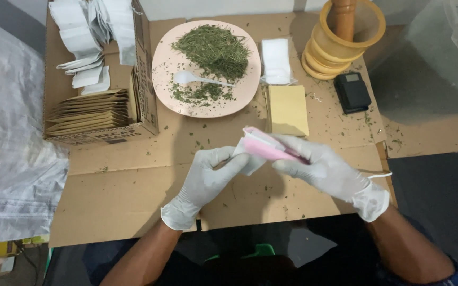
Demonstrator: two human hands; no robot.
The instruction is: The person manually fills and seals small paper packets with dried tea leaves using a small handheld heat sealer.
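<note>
Both my hands wear white gloves and meet over a flattened cardboard sheet (133, 196). My left hand (208, 175) pinches the white lower edge of a small pink and white pouch (263, 148). My right hand (319, 167) grips the same pouch from the right, fingers wrapped along its pink side. Beyond the pouch lies a stack of tan paper envelopes (288, 109), and a pink plate (163, 71) holds a heap of dried green herb (216, 50) with a white plastic spoon (197, 79).
An open cardboard box (147, 95) at the left holds tan envelopes and white sachets. White filter bags (275, 61), a yellow mortar with a wooden pestle (343, 39), and a small black scale (352, 91) sit at the back right. Grey plastic sheeting (11, 137) lies left.
</note>
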